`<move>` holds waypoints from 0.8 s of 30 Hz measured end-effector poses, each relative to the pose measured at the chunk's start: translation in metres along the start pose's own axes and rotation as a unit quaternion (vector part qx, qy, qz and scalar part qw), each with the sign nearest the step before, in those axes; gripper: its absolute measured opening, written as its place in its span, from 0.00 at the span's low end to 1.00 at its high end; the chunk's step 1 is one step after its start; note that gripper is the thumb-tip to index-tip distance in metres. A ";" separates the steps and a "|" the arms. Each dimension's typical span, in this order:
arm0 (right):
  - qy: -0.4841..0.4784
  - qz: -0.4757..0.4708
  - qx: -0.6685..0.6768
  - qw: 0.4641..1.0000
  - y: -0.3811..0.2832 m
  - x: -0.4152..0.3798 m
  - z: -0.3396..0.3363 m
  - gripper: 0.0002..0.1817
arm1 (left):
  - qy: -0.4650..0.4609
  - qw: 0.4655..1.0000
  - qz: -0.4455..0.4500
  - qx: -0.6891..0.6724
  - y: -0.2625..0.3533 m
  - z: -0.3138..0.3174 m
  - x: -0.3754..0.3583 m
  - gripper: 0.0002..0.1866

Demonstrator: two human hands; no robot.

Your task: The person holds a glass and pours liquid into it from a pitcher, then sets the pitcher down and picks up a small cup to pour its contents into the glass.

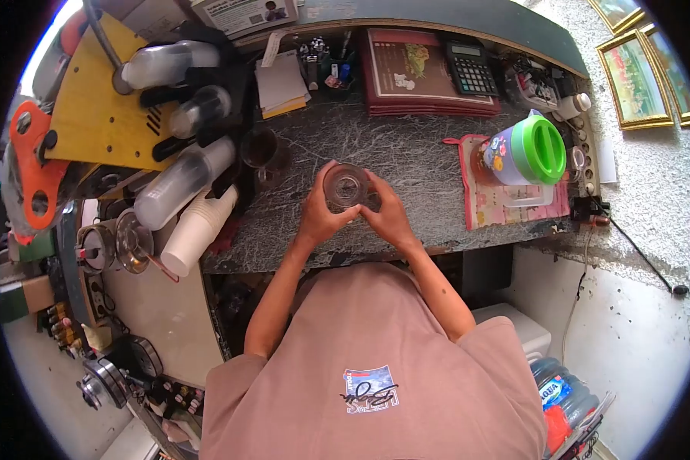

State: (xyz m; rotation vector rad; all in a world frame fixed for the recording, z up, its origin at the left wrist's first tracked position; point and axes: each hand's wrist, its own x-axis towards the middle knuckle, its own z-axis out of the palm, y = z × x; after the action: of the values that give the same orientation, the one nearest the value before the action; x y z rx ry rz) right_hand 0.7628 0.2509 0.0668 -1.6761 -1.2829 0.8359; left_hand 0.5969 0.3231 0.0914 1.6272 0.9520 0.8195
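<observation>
Counter [422, 157] beneath, left hand [320, 216] and right hand [389, 220] wrap fingers round the glass [346, 185], best held level, clear of the ten-o'clock cup [260, 146].

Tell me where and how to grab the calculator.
Pinch the calculator by its two long sides, coming down from above. It lies flat on the maroon folders, and across those sides it looks narrow enough for one hand to span.

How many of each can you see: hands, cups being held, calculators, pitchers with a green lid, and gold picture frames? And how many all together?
Hands: 2 (left hand, right hand)
Held clear cup: 1
Calculator: 1
Green-lidded pitcher: 1
Gold picture frames: 3
Total: 8
</observation>
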 end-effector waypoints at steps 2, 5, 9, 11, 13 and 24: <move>0.026 0.034 0.033 0.999 -0.011 -0.009 -0.020 0.33 | 0.027 0.998 0.014 -0.048 -0.001 0.009 -0.010 0.38; 0.266 -0.084 -0.123 0.952 -0.002 -0.022 -0.082 0.26 | 0.142 0.989 0.029 0.040 -0.015 0.017 -0.030 0.36; 0.555 -0.080 -0.355 0.748 0.003 -0.035 -0.179 0.21 | 0.098 0.993 -0.012 0.062 -0.021 0.017 -0.051 0.15; 0.606 -0.063 -0.359 0.707 0.012 -0.031 -0.211 0.21 | 0.072 0.997 0.000 0.035 -0.017 0.019 -0.051 0.11; 0.602 0.045 -0.091 0.792 0.014 -0.026 -0.231 0.20 | 0.090 0.995 0.016 0.038 -0.014 0.024 -0.051 0.09; 0.448 0.058 0.297 0.841 0.035 -0.007 -0.249 0.18 | 0.024 0.999 0.002 -0.032 -0.020 0.028 -0.052 0.14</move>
State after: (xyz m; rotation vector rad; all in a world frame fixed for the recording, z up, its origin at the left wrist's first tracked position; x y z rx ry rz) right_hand 0.9942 0.1845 0.1403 -1.3406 -0.2254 0.3429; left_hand 0.5943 0.2673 0.0625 1.5601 0.9464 0.8856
